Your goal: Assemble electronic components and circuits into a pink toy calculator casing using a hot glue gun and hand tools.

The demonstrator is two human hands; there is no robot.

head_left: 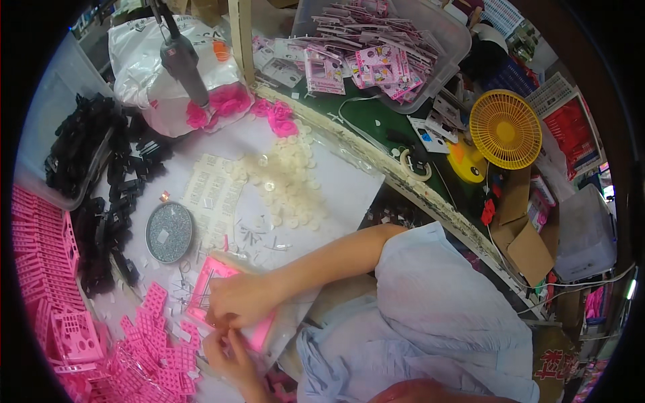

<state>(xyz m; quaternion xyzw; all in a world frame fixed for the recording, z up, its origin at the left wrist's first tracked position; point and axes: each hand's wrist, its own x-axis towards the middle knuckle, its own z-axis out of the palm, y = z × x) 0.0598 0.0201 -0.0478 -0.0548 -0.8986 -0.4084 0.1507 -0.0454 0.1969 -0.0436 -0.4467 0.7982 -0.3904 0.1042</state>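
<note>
A pale blue shirt point(450, 302) lay right of the pink tray point(262, 330) on the desk point(353, 191). The right hand point(238, 299) curled over the tray; the left hand point(228, 356), fingers bent, met it at the tray's lower-left edge. Whether either gripped anything could not be told. A round dish point(168, 260) sat left of the tray.

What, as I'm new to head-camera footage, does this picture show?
There is no machine here, just a person working bare-handed. The one picture comes from a wide fisheye camera worn on the person's head, looking down, so straight edges bend near its rim. The right hand is over a pink plastic tray, with the left hand close by, fingertips near together. Whether they pinch anything is hidden. On the white work surface lie a round dish of tiny silvery pieces, cream-coloured discs, black plastic parts and pink lattice pieces.
</note>
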